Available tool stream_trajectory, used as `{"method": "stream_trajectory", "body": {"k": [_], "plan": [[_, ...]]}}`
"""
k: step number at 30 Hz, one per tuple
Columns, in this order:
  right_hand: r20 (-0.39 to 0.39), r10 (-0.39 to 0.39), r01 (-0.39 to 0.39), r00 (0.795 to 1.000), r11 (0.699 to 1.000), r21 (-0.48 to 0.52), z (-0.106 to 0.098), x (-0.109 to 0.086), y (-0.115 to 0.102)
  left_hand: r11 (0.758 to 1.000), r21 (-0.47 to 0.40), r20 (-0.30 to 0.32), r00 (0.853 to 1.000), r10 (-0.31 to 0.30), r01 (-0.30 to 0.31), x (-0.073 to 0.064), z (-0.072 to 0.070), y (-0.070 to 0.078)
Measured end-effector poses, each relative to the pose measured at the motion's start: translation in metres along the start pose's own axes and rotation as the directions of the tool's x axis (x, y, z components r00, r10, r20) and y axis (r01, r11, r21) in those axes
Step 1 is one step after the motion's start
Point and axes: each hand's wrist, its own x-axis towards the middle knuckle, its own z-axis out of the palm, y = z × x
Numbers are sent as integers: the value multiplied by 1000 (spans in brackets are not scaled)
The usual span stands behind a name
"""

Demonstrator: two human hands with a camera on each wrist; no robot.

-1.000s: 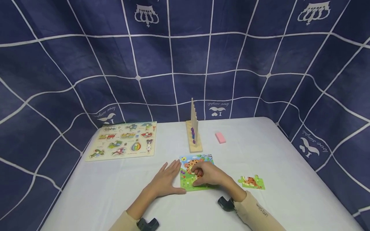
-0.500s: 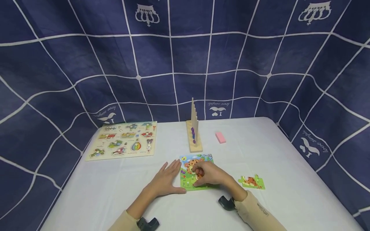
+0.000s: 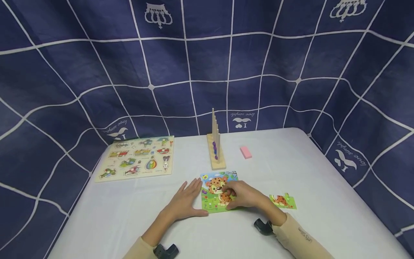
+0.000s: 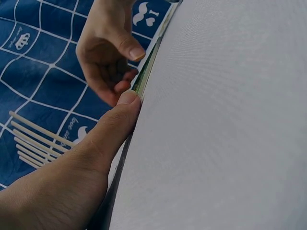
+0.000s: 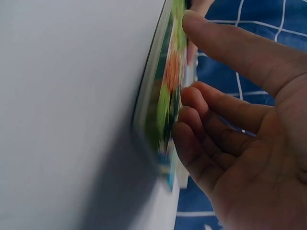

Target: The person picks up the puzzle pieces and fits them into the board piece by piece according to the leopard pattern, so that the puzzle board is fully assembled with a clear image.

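Note:
A square leopard jigsaw puzzle [image 3: 211, 201] lies flat on the white table near its front. My left hand [image 3: 185, 202] rests along its left side, fingers straight, thumb at the lower left corner; in the left wrist view, that thumb [image 4: 108, 132] presses at the board's edge. Over the right side of the puzzle is my right hand [image 3: 243, 194]. Its fingers are loosely bent with the thumb apart, as the right wrist view shows, and the fingertips [image 5: 184, 134] are right at the picture's surface. Nothing sits between them. A loose jigsaw piece [image 3: 288, 202] lies to the right, partly behind the right forearm.
Behind the puzzle stands a wooden peg stand [image 3: 218, 166] with upright rods and small purple and blue pieces. A pink block [image 3: 245, 152] lies to its right. A wooden board of vehicle shapes [image 3: 139, 158] is at the back left. A blue curtain [image 3: 207, 61] borders the table.
My right hand has shifted a little to the right across the puzzle, uncovering the leopard's face and body. The left hand stays in place. The head view has tilted slightly.

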Motion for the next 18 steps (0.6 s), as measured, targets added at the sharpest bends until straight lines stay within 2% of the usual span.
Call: {"method": "stream_trajectory", "body": {"k": [4,9,14,18], "plan": [[-23,8,-8,1000,1000,-10,-8,-14,12,1000,-5,-2,1000,-2,2,-2,0,0],[-53,80,-80,995,997,2,-26,-34,31,1000,-1,-3,1000,-3,3,-1,1,-1],[-120,197,-194,973,980,36,-52,-56,52,1000,-10,-6,1000,-1,1,0,0,0],[-157,251,-250,955,968,27,-67,-74,67,1000,-13,-1,1000,-5,5,1,0,0]]}}
